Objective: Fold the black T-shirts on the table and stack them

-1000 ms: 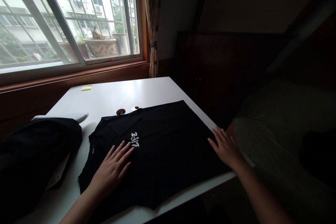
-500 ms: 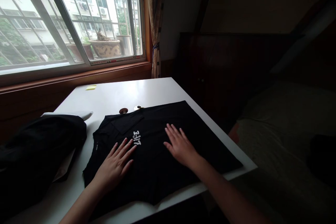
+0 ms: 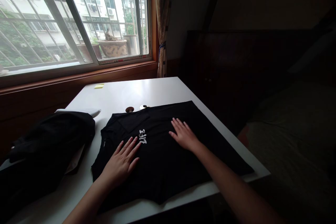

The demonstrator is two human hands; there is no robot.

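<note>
A black T-shirt (image 3: 162, 168) with white lettering on its chest lies spread flat on the white table (image 3: 157, 89). Its collar end points left and its hem lies toward the right. My left hand (image 3: 122, 161) rests palm down on the shirt near the collar, its fingertips by the lettering, fingers spread. Farther right, my right hand (image 3: 185, 135) lies flat on the middle of the shirt with its fingers stretched out. Neither hand grips the cloth.
At the left of the table is a heap of dark cloth (image 3: 57, 143) with something white beneath it. Beyond the shirt are a round brown-rimmed hole (image 3: 129, 109) and a small round shiny item (image 3: 144, 106). Yellow paper (image 3: 99, 86) lies near the far edge, below a barred window (image 3: 78, 24).
My right hand has slid slightly away from me over the shirt, while my left hand stays by the lettering. The whole view has shifted a little, so everything appears farther right.
</note>
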